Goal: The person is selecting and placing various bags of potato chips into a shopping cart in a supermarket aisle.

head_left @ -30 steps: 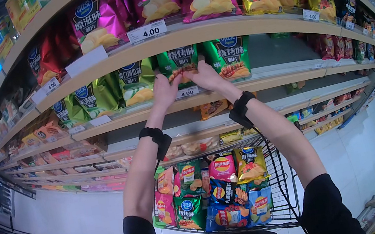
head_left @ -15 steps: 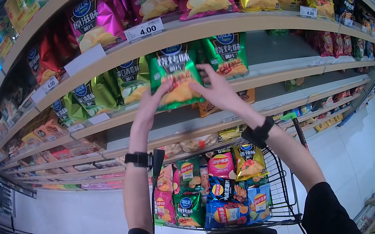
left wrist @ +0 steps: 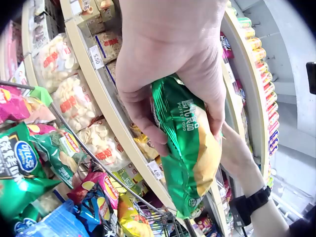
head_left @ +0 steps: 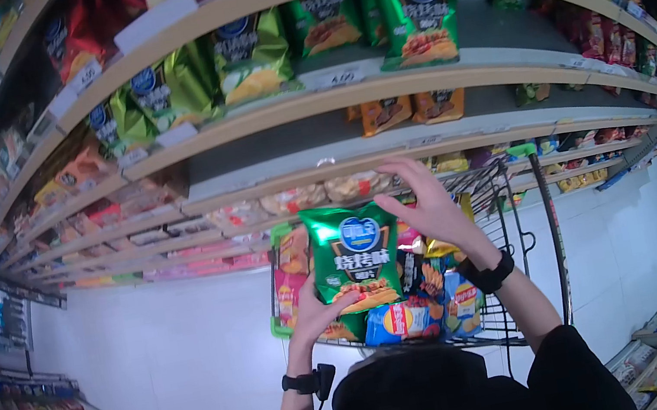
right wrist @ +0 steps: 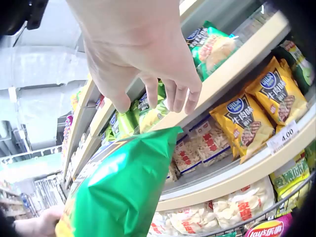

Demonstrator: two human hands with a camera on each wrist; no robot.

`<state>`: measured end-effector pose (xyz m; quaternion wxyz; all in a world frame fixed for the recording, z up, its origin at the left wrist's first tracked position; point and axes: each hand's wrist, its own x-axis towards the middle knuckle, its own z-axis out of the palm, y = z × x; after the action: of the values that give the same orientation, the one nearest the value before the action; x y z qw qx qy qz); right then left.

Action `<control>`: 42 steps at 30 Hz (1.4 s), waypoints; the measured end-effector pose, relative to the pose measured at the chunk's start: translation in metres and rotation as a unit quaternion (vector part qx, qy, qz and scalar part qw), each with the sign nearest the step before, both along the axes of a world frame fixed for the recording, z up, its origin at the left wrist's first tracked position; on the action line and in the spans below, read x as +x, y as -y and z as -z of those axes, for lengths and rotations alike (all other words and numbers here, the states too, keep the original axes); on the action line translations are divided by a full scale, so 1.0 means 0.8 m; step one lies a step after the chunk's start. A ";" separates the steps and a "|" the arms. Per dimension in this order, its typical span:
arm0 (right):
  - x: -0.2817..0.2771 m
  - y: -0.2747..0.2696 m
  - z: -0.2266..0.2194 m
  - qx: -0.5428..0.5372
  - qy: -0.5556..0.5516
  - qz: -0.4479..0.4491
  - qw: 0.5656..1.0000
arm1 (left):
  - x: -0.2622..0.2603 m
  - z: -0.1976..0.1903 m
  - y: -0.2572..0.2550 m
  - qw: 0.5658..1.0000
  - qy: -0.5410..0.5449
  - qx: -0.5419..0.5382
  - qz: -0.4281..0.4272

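My left hand (head_left: 312, 313) holds a green bag of potato chips (head_left: 353, 244) by its lower left part, thumb across the front. The bag is over the wire shopping cart (head_left: 556, 235), overlapping the bags inside. In the left wrist view the fingers and thumb pinch its end, and the bag (left wrist: 187, 153) hangs beside the cart's rim. My right hand (head_left: 428, 209) is off the bag's upper right corner, fingers spread and holding nothing. From the right wrist the hand (right wrist: 143, 59) shows above the bag, with a gap between.
The cart holds several chip bags, among them a blue Lay's bag (head_left: 402, 321). Shelves in front carry green chip bags (head_left: 421, 22), orange bags (head_left: 385, 113) and price tags (head_left: 341, 77). Pale tiled floor (head_left: 161, 349) lies left of the cart.
Both hands took the green chip bag off the shelf and brought it down and back over the cart. The right hand has let go. The head view has tilted lower.
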<state>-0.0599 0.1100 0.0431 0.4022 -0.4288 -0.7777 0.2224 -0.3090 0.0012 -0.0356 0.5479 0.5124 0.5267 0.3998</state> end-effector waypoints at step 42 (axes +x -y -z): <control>-0.128 0.069 0.018 0.005 -0.072 -0.059 0.996 | -0.128 0.055 0.091 0.980 0.038 0.062 -0.184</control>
<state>-0.1620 0.0550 0.0287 0.4459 -0.3632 -0.7714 0.2723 -0.4111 -0.0717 -0.0795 0.4516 0.4238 0.5648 0.5454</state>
